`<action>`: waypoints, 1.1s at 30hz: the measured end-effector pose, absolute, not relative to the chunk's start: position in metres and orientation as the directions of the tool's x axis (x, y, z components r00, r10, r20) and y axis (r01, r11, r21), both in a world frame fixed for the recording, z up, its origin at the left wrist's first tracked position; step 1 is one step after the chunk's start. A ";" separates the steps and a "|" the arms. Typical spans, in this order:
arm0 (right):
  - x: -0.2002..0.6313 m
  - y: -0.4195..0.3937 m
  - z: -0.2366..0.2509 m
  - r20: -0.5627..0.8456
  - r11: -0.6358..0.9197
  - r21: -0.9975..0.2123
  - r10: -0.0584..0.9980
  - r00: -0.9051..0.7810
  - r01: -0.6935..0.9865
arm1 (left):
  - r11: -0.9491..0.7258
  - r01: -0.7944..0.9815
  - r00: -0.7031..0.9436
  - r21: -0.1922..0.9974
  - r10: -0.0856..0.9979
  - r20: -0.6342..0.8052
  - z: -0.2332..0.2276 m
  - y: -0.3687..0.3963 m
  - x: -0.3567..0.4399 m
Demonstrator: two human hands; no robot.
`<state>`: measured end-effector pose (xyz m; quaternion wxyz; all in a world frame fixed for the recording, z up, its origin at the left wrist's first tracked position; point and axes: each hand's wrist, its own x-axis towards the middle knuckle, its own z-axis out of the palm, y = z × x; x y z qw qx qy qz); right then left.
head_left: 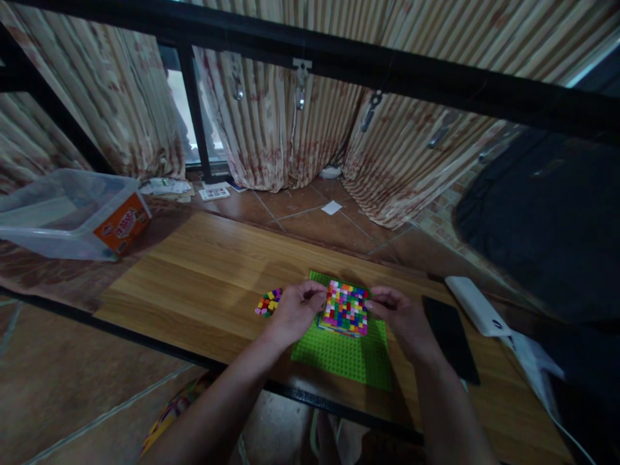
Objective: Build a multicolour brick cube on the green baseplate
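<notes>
A square block built of many small coloured bricks [345, 307] stands on a green baseplate [339, 354] on the wooden table [203, 284]. My left hand [293, 312] touches the block's left side, with its fingertips at the top left corner. At the block's right edge my right hand [402, 316] rests its fingers. A small pile of loose coloured bricks [268, 302] lies on the table just left of my left hand.
A black phone [450, 336] and a white flat device [477, 305] lie right of the baseplate. At the far left stands a clear plastic tub with an orange label [72, 213]. Curtains and a black metal frame are behind the table. A dark bag [547, 219] is at right.
</notes>
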<state>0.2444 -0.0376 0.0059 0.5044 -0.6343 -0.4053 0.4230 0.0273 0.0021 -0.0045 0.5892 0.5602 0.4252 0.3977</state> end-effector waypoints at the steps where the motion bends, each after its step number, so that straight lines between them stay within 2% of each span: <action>1: 0.244 -0.037 0.006 -0.161 -0.183 -0.982 0.939 0.304 0.047 | 0.055 0.007 0.322 0.998 0.945 -0.054 -0.004 0.002 0.027; 5: 0.243 -0.037 0.006 -0.264 -0.254 -0.964 0.932 0.247 -0.074 | 0.053 -0.003 0.322 0.999 0.946 -0.049 -0.003 0.001 0.027; 10: 0.241 -0.037 0.007 -0.297 -0.275 -0.953 0.930 0.215 -0.125 | 0.052 -0.004 0.319 0.999 0.947 -0.048 0.000 0.001 0.027; 20: 0.238 -0.034 0.003 -0.260 -0.231 -0.962 0.938 0.229 -0.146 | 0.047 -0.011 0.319 0.999 0.947 -0.041 -0.005 0.001 0.027; 27: 0.239 -0.033 -0.001 -0.229 -0.216 -0.973 0.945 0.233 -0.083 | 0.057 -0.005 0.309 0.998 0.950 -0.052 -0.003 0.002 0.027; 30: 0.243 -0.037 0.003 -0.221 -0.213 -0.975 0.952 0.209 -0.061 | 0.062 -0.003 0.266 0.998 0.962 -0.059 0.000 0.003 0.023; 33: 0.253 -0.041 0.011 -0.188 -0.177 -0.982 0.941 0.283 -0.064 | 0.088 -0.036 0.211 0.995 0.974 -0.078 0.006 0.006 0.017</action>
